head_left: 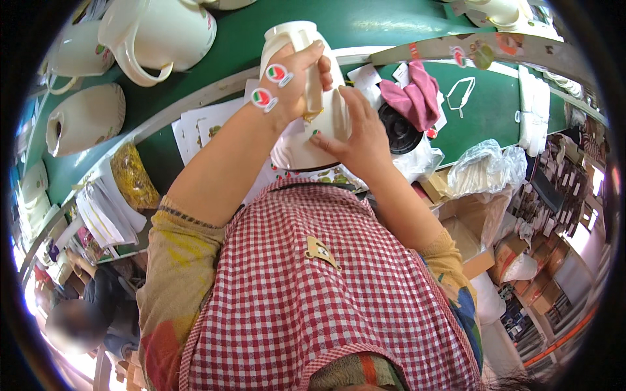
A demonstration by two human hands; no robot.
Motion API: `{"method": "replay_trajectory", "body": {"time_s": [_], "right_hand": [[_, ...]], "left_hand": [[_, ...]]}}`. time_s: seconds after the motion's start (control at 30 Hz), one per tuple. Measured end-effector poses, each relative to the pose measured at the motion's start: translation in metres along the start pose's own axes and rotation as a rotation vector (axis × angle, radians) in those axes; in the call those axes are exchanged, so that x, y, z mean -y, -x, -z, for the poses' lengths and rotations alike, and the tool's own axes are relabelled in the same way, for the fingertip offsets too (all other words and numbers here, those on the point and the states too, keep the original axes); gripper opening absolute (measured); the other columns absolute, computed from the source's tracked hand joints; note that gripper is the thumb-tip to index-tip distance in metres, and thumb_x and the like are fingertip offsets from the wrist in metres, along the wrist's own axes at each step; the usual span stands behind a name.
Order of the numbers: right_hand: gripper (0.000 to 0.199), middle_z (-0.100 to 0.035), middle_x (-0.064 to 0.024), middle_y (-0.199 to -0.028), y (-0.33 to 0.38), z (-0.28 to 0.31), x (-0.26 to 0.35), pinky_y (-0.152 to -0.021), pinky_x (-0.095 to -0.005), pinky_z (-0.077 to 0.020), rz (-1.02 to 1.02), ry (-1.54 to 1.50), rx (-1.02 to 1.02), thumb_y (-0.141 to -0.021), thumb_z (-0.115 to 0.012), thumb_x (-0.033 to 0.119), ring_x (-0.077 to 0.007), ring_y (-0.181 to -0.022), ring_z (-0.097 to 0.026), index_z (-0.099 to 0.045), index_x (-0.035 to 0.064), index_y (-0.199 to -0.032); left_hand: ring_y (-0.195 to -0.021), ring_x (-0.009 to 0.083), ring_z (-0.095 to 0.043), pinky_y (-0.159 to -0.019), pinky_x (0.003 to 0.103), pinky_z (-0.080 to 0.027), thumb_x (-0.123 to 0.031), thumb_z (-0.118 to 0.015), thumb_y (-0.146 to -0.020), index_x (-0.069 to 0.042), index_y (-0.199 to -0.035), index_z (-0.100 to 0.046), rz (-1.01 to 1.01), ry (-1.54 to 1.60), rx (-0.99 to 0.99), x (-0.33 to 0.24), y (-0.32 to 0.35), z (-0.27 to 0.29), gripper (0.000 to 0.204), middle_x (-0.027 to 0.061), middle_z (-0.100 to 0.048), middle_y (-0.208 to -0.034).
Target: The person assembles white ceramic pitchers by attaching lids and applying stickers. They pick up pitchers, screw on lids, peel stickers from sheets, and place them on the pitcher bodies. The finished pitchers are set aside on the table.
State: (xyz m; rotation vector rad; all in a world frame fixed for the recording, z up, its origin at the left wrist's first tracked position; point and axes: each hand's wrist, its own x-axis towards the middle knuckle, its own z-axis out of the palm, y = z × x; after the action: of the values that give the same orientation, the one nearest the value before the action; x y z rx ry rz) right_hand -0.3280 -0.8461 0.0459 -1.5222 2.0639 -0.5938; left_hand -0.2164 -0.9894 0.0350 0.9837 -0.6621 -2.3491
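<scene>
A cream-white ceramic jug (pixel 303 148) with a long handle is in front of me, its rim pointing away. My left hand (pixel 295 73) has its fingers wrapped round the handle. Two round stickers (pixel 279 75) in red, green and white are stuck on the back of that hand and its wrist. My right hand (pixel 357 133) lies against the jug's right side with fingers apart. At its thumb tip is a small green spot (pixel 316 132), too small to make out.
More white jugs (pixel 160 36) stand and lie on the green surface at far left. White sheets (pixel 195 133) lie beside my left forearm. A pink cloth (pixel 417 94) rests on a black round dish (pixel 398 127) at right. An open cardboard box (pixel 463 225) with plastic bags (pixel 486 168) is nearer me.
</scene>
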Motion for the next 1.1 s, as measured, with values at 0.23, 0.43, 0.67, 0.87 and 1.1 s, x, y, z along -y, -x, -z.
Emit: {"method": "replay_trajectory", "body": {"time_s": [0.23,0.43,0.67,0.87,1.1], "right_hand": [[0.069,-0.057,-0.0161,-0.126,0.02,0.022,-0.068,-0.097,-0.0375,-0.0444,-0.292,-0.482,0.103,-0.075,-0.078,0.018,-0.0263,-0.111,-0.056,-0.047,0.0011,-0.134],[0.038,-0.067,-0.0028,-0.103,0.046,-0.005,-0.096,-0.082,-0.0271,-0.0442,-0.285,-0.732,0.096,-0.085,-0.07,0.018,-0.0109,-0.092,-0.057,-0.061,0.0032,-0.118],[0.038,-0.066,-0.0049,-0.109,0.072,-0.018,-0.114,-0.085,-0.027,-0.0457,-0.343,-0.726,0.125,-0.088,-0.066,0.009,-0.0103,-0.096,-0.058,-0.056,0.002,-0.124],[0.04,-0.066,-0.006,-0.108,0.079,-0.022,-0.127,-0.086,-0.0296,-0.0451,-0.435,-0.832,0.071,-0.087,-0.069,0.014,-0.0127,-0.096,-0.059,-0.058,0.0014,-0.123],[0.032,-0.068,-0.0068,-0.096,0.037,-0.01,-0.091,-0.075,-0.0277,-0.0483,-0.158,-0.494,0.071,-0.083,-0.071,0.014,-0.0142,-0.087,-0.063,-0.065,0.0019,-0.112]], "left_hand": [[-0.093,0.0176,-0.065,-0.085,0.034,-0.052,-0.012,-0.062,-0.089,-0.003,-0.114,-0.053,0.037,-0.488,0.238,-0.058,0.009,-0.019,0.028,0.0082,-0.066,-0.099],[-0.094,0.0167,-0.064,-0.086,0.029,-0.049,-0.004,-0.062,-0.086,-0.001,-0.106,-0.059,-0.343,-0.895,0.454,-0.061,-0.079,-0.068,0.021,0.0074,-0.067,-0.099],[-0.081,0.0263,-0.066,-0.076,0.034,-0.05,-0.012,-0.069,-0.083,-0.002,-0.099,-0.062,-0.799,-1.253,0.54,-0.005,-0.189,-0.102,0.02,0.0149,-0.068,-0.085],[-0.078,0.0366,-0.063,-0.071,0.041,-0.048,-0.019,-0.069,-0.083,-0.003,-0.094,-0.055,-0.443,-1.468,0.576,-0.015,-0.216,-0.124,0.024,0.0201,-0.065,-0.083],[-0.105,0.0298,-0.063,-0.092,0.038,-0.049,-0.013,-0.07,-0.08,-0.005,-0.119,-0.054,-0.703,-1.275,0.177,-0.031,-0.203,-0.073,0.042,0.0125,-0.066,-0.112]]}}
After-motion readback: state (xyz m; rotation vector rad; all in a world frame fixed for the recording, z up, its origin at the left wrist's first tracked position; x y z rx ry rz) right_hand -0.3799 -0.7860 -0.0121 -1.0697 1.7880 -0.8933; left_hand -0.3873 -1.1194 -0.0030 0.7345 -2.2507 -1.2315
